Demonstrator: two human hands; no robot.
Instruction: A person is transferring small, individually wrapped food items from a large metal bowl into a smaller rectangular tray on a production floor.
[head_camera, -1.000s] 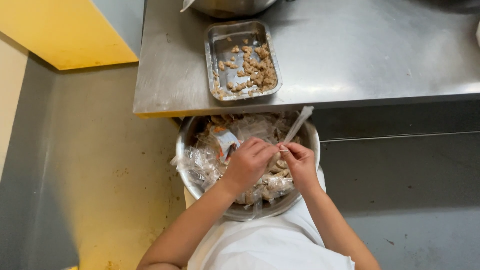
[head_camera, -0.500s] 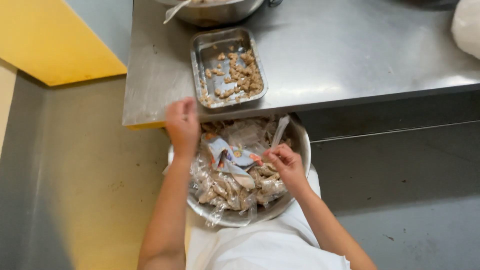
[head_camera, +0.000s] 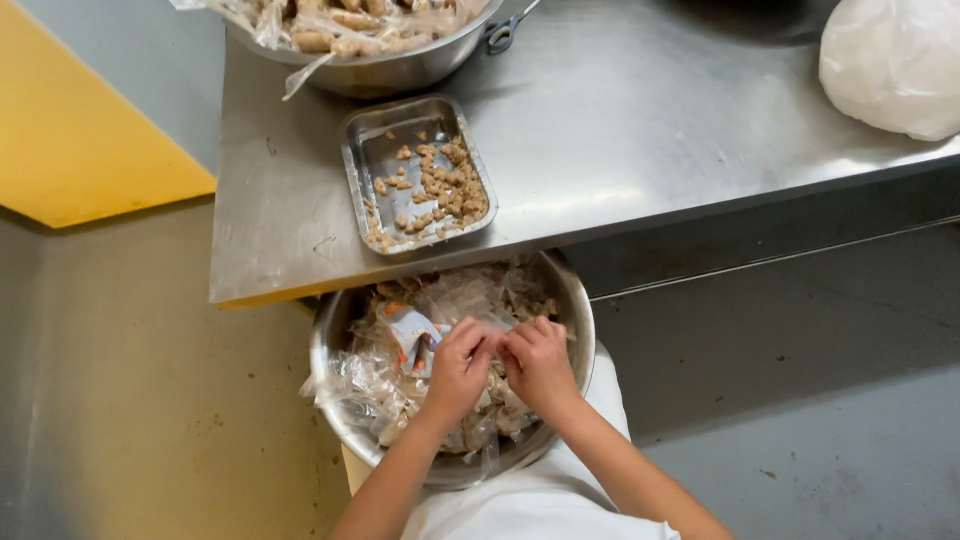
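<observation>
A steel bowl (head_camera: 326, 345) rests on my lap, just under the counter's edge, full of clear plastic wrappers (head_camera: 370, 375) and pale wrapped pieces. My left hand (head_camera: 458, 368) and my right hand (head_camera: 537, 365) meet over the middle of the bowl, fingertips pinched together on a small plastic-wrapped piece that my fingers mostly hide. A printed orange and blue packet (head_camera: 410, 330) lies in the bowl just left of my left hand. On the counter above stands a small steel tray (head_camera: 360, 150) with several brown unwrapped bits along its right side.
A larger steel bowl (head_camera: 400, 65) of wrapped pieces sits at the counter's (head_camera: 650, 130) far edge, with scissor handles (head_camera: 500, 35) beside it. A white bag (head_camera: 890, 65) lies at the far right. A yellow surface (head_camera: 80, 150) is at the left, with grey floor (head_camera: 820, 400) on the right.
My left hand came back from the counter edge by the tray down into the lap bowl and joined my right hand. The long wrapper strip in my right hand is gone from view.
</observation>
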